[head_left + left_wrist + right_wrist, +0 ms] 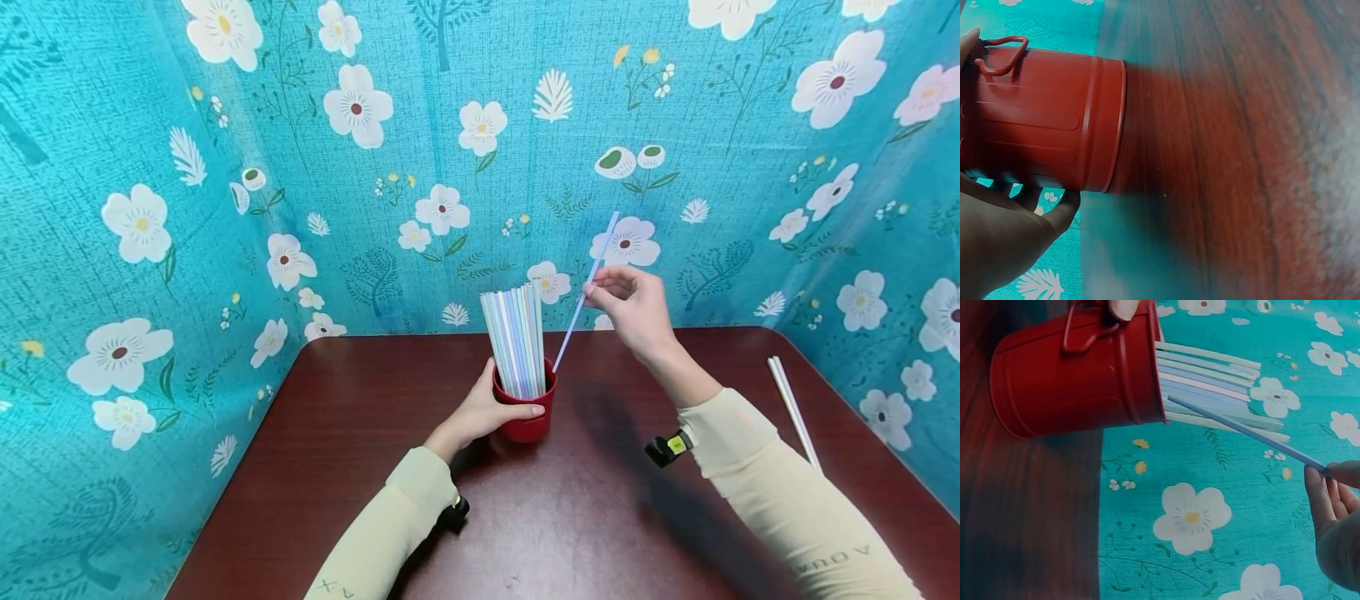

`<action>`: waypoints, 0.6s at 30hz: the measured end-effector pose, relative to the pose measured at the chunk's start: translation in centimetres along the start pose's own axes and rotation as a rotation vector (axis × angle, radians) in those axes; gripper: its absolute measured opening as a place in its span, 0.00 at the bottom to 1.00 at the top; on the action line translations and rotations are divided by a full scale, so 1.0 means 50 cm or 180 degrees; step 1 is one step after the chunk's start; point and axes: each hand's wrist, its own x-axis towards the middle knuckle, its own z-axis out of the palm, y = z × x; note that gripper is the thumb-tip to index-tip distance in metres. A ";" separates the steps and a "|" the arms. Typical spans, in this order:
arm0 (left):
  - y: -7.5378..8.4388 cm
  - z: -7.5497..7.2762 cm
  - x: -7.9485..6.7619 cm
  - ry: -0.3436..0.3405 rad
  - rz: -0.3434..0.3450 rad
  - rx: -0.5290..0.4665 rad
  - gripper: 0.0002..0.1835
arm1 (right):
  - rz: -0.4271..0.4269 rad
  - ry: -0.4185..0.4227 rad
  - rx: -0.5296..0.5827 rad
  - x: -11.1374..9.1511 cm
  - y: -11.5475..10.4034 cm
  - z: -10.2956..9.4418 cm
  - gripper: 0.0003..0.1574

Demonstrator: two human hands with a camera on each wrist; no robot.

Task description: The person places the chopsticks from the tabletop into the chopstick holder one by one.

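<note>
A small red metal bucket [525, 427] with a wire handle [1007, 56] stands on the table, holding a bundle of pastel drinking straws [516, 342]. Around its side my left hand [483, 408] is wrapped, the thumb lying across the front. My right hand [633, 308] pinches a single blue straw [576, 317] between thumb and fingertips, to the right of the bucket. That straw leans, its lower end close to the bucket's rim, as the right wrist view also shows with the blue straw [1247, 430] beside the bundle.
Two white straws [791, 404] lie side by side at the right of the dark red wooden table [360, 417]. A blue floral cloth [420, 167] hangs behind the table and along both sides. Each sleeve carries a small black wrist device [660, 452].
</note>
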 end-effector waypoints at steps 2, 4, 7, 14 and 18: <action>0.000 0.001 0.000 0.0000 0.0004 -0.0015 0.52 | -0.0026 -0.0041 -0.0048 -0.003 0.002 0.007 0.17; 0.000 0.001 0.000 -0.0001 0.0004 -0.0031 0.52 | -0.0078 -0.0095 -0.0154 -0.006 0.006 0.014 0.16; 0.001 0.002 -0.001 -0.0012 0.0004 -0.0049 0.52 | -0.0189 -0.0186 -0.0311 -0.011 0.016 0.024 0.14; 0.002 0.001 0.000 0.0005 -0.0008 -0.0021 0.53 | -0.0417 -0.0403 -0.0743 -0.024 0.042 0.049 0.12; 0.000 0.001 0.003 -0.0010 -0.0016 -0.0050 0.53 | -0.0448 -0.0596 -0.0841 -0.033 0.060 0.065 0.08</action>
